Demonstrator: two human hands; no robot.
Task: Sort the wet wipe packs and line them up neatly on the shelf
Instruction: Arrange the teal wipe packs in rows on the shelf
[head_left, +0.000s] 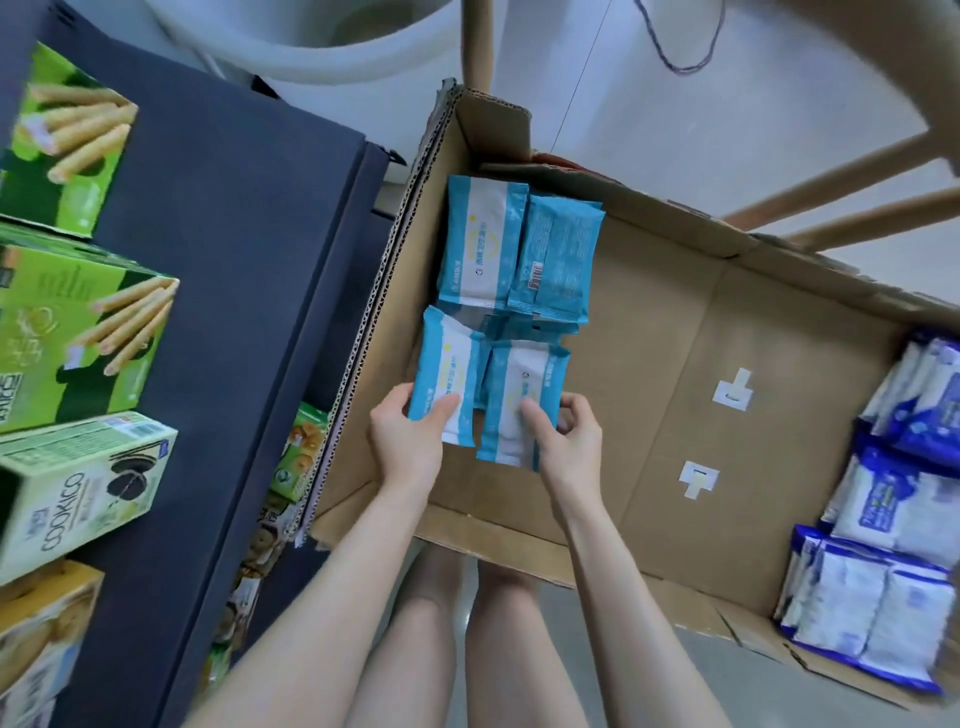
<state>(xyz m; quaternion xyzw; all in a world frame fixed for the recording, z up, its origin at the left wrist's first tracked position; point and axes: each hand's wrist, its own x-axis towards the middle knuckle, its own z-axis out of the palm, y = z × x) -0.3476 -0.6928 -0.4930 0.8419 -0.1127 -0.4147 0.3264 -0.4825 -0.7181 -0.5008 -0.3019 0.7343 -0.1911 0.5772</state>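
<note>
Left fingers: the left hand (402, 434) pinches the near left pack (449, 364), thumb on its face and fingers curled round its outer edge.
Right fingers: the right hand (569, 441) grips the near right pack (514, 384) the same way, thumb on top.
Why two at once: a like pack in each hand probably lets a matched pair go out together.
Pack position: both packs are inside the cardboard box (675, 364), at its left end; whether they are lifted clear I cannot tell.
Back pair: two more teal packs (480, 244) lie just beyond, one label-up, one barcode-up.
Other kind: dark-blue packs (904, 509) sit at the far right end, well apart, so the kinds already look separated.
Destination: the dark shelf (234, 234) is just left of the box, with green snack boxes (78, 332) on it.
</note>
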